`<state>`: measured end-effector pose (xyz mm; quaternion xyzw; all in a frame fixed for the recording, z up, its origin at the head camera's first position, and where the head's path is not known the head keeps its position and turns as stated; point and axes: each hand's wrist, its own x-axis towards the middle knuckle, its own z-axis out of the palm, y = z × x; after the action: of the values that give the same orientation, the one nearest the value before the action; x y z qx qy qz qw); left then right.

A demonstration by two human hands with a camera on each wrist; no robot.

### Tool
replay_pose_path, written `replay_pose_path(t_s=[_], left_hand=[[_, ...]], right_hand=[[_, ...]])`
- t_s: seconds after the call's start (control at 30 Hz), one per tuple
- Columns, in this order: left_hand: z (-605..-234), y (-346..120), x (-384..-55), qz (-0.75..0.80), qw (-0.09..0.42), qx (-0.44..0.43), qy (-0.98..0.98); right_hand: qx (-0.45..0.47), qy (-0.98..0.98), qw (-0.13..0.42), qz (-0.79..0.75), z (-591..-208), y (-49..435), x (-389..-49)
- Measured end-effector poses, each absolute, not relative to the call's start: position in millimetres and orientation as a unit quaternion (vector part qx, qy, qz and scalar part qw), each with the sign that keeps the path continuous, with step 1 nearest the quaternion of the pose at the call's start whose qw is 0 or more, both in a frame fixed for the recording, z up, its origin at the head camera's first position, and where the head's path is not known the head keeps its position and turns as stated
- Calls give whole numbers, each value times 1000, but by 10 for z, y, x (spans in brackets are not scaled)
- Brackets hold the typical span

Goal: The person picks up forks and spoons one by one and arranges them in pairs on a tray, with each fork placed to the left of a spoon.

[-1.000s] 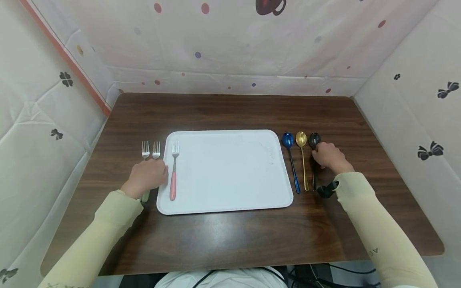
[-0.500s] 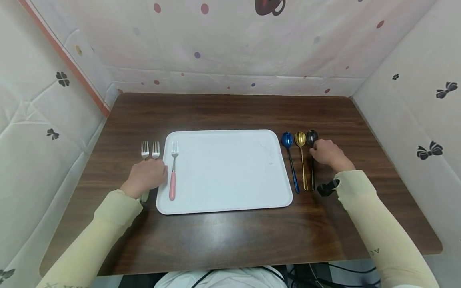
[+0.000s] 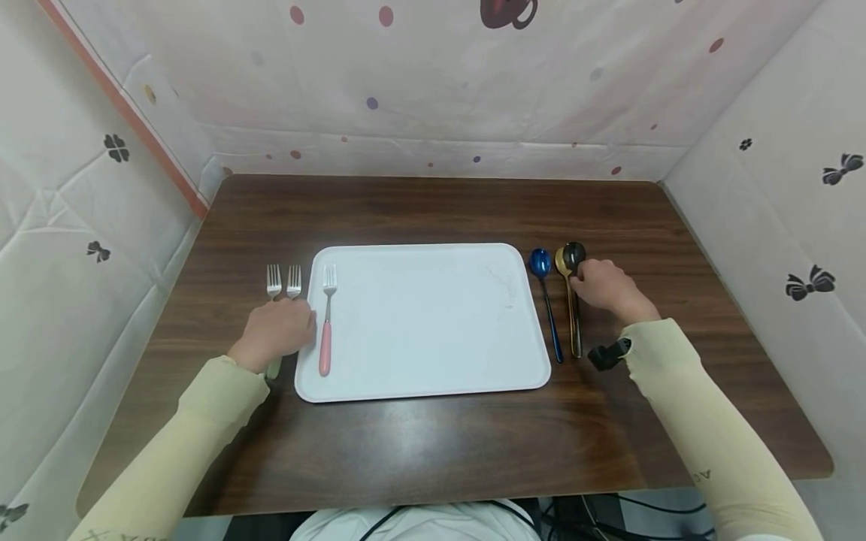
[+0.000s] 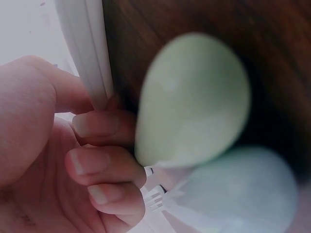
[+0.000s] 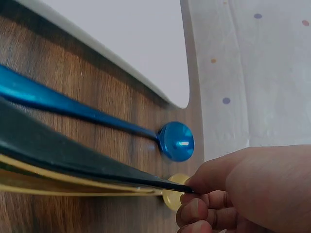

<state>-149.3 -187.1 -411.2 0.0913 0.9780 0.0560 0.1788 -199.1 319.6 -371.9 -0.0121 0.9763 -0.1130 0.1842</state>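
Observation:
My left hand (image 3: 279,330) pinches the left edge of a white tray (image 3: 426,323) between thumb and fingers; the left wrist view shows the rim (image 4: 90,48) there. Two forks, one with a green handle (image 4: 194,102) and one with a pale blue handle (image 4: 243,194), lie beside and partly under this hand. A pink-handled fork (image 3: 325,349) lies on the tray's left side. My right hand (image 3: 612,289) pinches a black spoon (image 5: 73,150) at its neck. The black spoon overlaps the gold spoon (image 3: 561,261) in both views.
A blue spoon (image 3: 540,263) lies between the tray and the gold spoon. The brown wooden table (image 3: 419,451) is bordered by white patterned sheets (image 3: 433,83) at the back and sides. A dark wrist camera (image 3: 608,354) hangs beneath the right wrist.
My right hand has moved left and slightly away from me with the black spoon, from beside the gold spoon to over it. The left hand and tray have stayed in place.

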Motion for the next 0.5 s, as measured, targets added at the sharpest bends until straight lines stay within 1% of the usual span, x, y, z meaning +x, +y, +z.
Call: replay_pose_path(t_s=[0.13,0.37,0.5], left_hand=[[-4136,-1872,-1501,60,177,89,978],[-4159,-1893,-1508,53,156,98,981],[-4152,-1894,-1502,55,158,98,981]], right_hand=[[-17,977,181,-115,-3712,3138,-1988],[-26,976,180,-116,-3717,3072,-1981],[-37,976,182,-117,-3714,3031,-1976]])
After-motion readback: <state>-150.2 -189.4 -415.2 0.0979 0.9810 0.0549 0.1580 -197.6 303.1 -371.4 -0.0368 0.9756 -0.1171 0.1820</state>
